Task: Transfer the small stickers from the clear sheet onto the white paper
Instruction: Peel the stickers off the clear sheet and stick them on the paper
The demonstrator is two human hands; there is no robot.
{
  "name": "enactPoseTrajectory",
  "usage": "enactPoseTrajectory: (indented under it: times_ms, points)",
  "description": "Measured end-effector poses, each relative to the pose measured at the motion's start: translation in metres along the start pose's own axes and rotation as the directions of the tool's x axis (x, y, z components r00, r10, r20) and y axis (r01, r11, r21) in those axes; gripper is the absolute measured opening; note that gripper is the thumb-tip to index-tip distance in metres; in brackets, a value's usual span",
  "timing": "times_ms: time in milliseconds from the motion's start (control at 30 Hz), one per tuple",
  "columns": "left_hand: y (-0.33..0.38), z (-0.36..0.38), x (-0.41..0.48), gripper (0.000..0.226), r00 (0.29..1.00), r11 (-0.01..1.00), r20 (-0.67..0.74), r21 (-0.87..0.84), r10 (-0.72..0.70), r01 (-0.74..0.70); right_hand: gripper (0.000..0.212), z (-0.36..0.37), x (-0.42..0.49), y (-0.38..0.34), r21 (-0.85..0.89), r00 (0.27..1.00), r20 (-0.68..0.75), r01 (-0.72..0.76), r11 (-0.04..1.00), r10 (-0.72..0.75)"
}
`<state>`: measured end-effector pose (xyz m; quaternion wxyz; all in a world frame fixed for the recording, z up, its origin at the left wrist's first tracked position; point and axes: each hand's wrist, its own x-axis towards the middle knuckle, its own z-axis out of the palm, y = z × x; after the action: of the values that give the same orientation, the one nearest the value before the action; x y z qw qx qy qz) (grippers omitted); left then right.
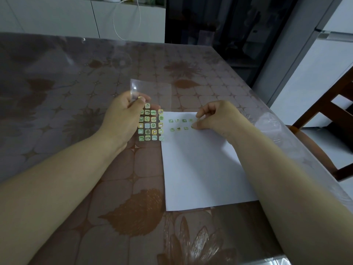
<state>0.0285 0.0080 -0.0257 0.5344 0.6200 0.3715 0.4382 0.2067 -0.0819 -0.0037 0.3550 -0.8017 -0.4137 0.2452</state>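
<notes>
Stickers (150, 125), tiny and limp, should peel by a corner; left hand (124, 113) grips the clear sheet (152, 88) at ten o'clock, right hand (219, 115) seemingly pinches one.

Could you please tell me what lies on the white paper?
Seven small stickers in two rows near the white paper's far edge, plus the right hand's fingertips. Whether a sticker lies under those fingertips is hidden.

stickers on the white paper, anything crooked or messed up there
Nothing stands out. The stickers sit in two fairly even rows near the top of the white paper, none overlapping. The right hand covers the second row's end, so that spot is hidden.
</notes>
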Motion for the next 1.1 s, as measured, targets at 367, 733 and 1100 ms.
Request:
enactPoseTrajectory:
  times_ms: [367, 733, 1100]
  points:
    - [0.003, 0.001, -0.003, 0.013, 0.992, 0.992, 0.125, -0.128, 0.006, 0.010, 0.022, -0.001, 0.003, 0.005, 0.056, 0.977, -0.181, 0.123, 0.991, -0.111]
    - [0.000, 0.003, -0.005, 0.016, 0.968, 0.993, 0.250, -0.117, 0.000, 0.030, 0.015, 0.029, -0.006, -0.011, -0.122, 0.758, -0.226, 0.601, 0.790, -0.612]
    - [0.002, 0.008, -0.010, 0.028, 0.942, 0.974, 0.334, -0.205, -0.019, 0.092, 0.015, 0.041, -0.008, -0.014, -0.075, 0.721, -0.286, 0.639, 0.765, -0.631]
